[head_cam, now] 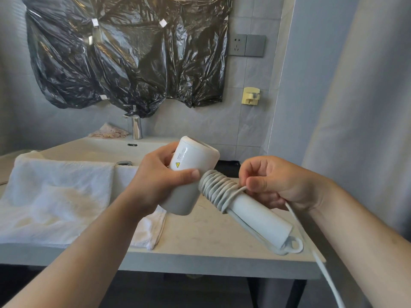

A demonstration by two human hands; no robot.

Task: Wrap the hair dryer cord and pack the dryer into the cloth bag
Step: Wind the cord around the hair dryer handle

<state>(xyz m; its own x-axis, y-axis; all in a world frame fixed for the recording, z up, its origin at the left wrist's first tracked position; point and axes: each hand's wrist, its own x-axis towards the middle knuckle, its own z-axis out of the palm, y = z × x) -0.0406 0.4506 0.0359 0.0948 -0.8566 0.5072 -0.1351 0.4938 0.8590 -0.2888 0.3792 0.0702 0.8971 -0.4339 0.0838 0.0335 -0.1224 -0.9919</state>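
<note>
1. Presently, left hand (160, 174) is gripping hair dryer (193, 172) barrel, fingers wrapped tight.
2. Right hand (273, 183) is pinching cord (219, 188) w/ thumb + fingers.
3. Dryer is hovering above counter (211, 241); handle is pointing lower-right.

Soft daylight is coming in from the right, no harsh shadows. Glare is streaking across the black plastic sheet (124, 52). Wide-angle lens is bending walls at edges; forearms near the bottom are looking slightly blurred w/ stretch.
</note>
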